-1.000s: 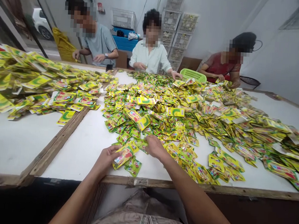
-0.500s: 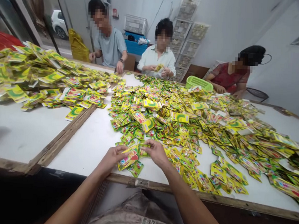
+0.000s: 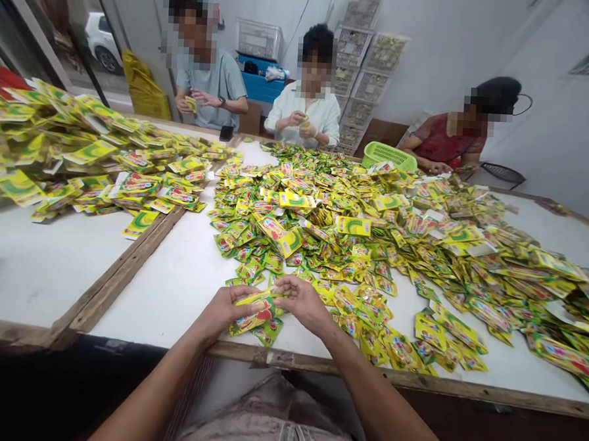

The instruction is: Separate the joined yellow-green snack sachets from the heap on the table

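A flat yellow and green printed carton (image 3: 257,313) is gripped in my left hand (image 3: 223,314), with the thumb across its front. My right hand (image 3: 306,305) is at the carton's right end, fingers bent and close together. Whatever sits between those fingertips is mostly hidden; only a little green and yellow shows there. Just below the carton, a green sachet (image 3: 267,332) lies on the white tabletop. Beyond my hands spreads a large heap of green and yellow sachets (image 3: 238,247), with some flat cartons (image 3: 298,201) lying on top.
Another heap of yellow cartons (image 3: 90,154) covers the left table section, past a wooden strip (image 3: 124,264). More packets (image 3: 396,351) reach the front edge at right. Three people sit across the table, their hands on small packets. A green basket (image 3: 389,157) stands at the back.
My right hand has moved slightly left against the carton, and its fingers have curled more. The carton is tipped flatter. Across the table, the person at left has raised both hands with a packet.
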### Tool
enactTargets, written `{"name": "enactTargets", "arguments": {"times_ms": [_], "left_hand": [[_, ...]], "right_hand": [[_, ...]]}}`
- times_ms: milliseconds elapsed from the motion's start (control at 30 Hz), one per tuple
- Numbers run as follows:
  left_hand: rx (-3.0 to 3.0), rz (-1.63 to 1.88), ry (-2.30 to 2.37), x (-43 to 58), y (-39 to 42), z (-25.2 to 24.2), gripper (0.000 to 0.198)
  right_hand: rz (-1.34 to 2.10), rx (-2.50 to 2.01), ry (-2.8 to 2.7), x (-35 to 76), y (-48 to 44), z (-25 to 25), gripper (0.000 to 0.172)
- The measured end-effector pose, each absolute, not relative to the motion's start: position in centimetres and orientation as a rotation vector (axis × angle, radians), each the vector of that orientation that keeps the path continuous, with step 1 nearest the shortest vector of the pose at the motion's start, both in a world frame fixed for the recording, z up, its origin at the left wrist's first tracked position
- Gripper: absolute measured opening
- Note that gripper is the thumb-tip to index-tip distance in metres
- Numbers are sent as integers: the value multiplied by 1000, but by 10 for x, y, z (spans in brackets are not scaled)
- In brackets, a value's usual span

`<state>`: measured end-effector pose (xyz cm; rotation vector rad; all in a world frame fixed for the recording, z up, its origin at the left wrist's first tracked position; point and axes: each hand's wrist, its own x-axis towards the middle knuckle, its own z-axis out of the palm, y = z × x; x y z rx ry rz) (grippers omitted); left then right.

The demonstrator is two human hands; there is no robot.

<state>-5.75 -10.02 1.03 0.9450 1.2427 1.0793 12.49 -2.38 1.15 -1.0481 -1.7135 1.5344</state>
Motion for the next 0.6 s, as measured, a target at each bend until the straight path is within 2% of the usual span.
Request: {"name": "enactTargets", "arguments": {"times_ms": [100,267,400,600], "left_hand": [[901,1096,1246,-55,-99,10,35],[878,1073,1216,-47,-98,9,33],[747,1098,1191,-43,-98,6,36],[651,1169,1194,-42,-96,12,36]], "right_hand": [[1526,-1110,-1597,131,-32,15,34],[1439,-1131,-1642,133,-42,21,22],[1384,-1131,-1648,130,-46,24,19],[1705,-973,-1554,120,-49,31,23]]}}
